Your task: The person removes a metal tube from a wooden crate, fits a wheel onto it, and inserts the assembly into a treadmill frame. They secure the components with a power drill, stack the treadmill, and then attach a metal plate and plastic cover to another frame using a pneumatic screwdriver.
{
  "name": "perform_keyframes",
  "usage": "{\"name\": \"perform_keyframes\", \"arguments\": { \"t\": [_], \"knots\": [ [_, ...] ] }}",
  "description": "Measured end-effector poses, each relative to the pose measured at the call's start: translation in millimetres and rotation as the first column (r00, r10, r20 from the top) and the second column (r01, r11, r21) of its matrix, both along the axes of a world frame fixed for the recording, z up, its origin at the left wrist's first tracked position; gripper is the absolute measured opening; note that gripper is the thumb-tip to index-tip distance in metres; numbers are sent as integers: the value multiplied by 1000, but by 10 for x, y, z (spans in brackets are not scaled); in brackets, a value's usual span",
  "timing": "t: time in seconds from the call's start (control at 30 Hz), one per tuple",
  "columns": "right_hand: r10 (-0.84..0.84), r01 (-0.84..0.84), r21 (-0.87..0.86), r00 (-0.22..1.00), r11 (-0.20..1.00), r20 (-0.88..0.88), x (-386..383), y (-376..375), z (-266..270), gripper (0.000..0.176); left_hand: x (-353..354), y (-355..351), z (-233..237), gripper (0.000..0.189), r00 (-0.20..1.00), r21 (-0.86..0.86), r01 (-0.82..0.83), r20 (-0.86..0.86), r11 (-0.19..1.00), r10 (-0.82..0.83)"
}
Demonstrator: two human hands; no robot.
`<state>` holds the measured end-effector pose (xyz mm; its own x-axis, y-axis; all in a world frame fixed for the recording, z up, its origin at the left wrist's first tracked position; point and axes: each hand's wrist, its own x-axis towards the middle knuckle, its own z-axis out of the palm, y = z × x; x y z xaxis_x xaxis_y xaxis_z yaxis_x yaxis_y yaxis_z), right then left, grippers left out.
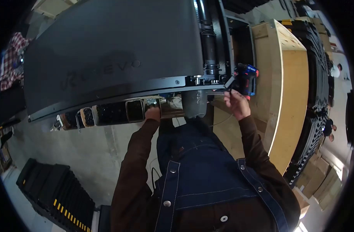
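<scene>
Under the near edge of a large dark panel [119, 42] with raised lettering, my left hand [152, 113] reaches into a bin of small shiny parts [151, 103]; its fingers are hidden. My right hand [239, 104] is at the corner of the metal frame [177, 82], fingers bent together near the edge, and what they hold is too small to make out. Just beyond it a blue and red power tool [247, 80] rests by the frame corner. Black rollers [210, 46] run along the panel's right side.
More bins of dark small parts [111, 113] line up to the left. A wooden crate [295, 100] stands at the right, beside stacked black parts [318, 65]. Another black stack [55, 193] is on the floor at lower left. Someone's checked sleeve [14, 58] shows at far left.
</scene>
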<state>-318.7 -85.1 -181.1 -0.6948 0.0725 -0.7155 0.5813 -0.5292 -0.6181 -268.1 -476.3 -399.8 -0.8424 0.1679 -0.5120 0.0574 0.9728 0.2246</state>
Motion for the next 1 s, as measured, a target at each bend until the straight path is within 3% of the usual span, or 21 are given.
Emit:
{"name": "perform_keyframes", "arguments": {
  "t": [0.13,0.37,0.4,0.43,0.47,0.5,0.57,0.67,0.87,0.9,0.97,1.0],
  "knots": [
    [25,-28,66,999,997,49,373,-344,326,18,-227,-141,233,10,971,65,240,1,969,-240],
    [127,-120,212,992,970,-18,663,-727,590,14,-263,-258,473,15,956,64,292,-12,954,-292],
    [113,-105,207,993,973,-28,676,-777,677,14,-260,-258,653,14,982,274,188,-63,943,-177],
    [184,-167,237,982,957,-50,691,-845,767,14,-251,-256,835,14,995,473,88,-83,876,-55],
    [255,-229,268,964,936,-69,708,-925,815,15,-276,-182,1094,14,970,676,-222,227,703,89],
    [276,-237,261,953,936,-124,720,-1020,821,15,-299,-64,1409,14,831,717,-540,540,441,139],
    [324,-260,299,927,918,-188,674,-1247,881,15,-356,160,2182,14,758,744,-651,649,152,66],
    [391,-294,350,885,890,-253,559,-1440,973,14,-320,350,2622,17,748,744,-662,664,-96,-6],
    [461,-320,417,836,851,-299,451,-1490,1178,10,-450,390,2818,18,732,710,-680,669,-183,-129],
    [513,-323,485,792,813,-332,438,-1472,1214,10,-488,371,2827,18,729,710,-684,671,-169,-130],
    [650,-261,694,656,671,-382,390,-1413,1266,10,-604,356,2876,26,731,741,-671,658,-13,-181],
    [641,-255,689,663,679,-387,360,-1383,1307,10,-672,391,2993,27,712,732,-681,669,23,-215]
  ]
}}
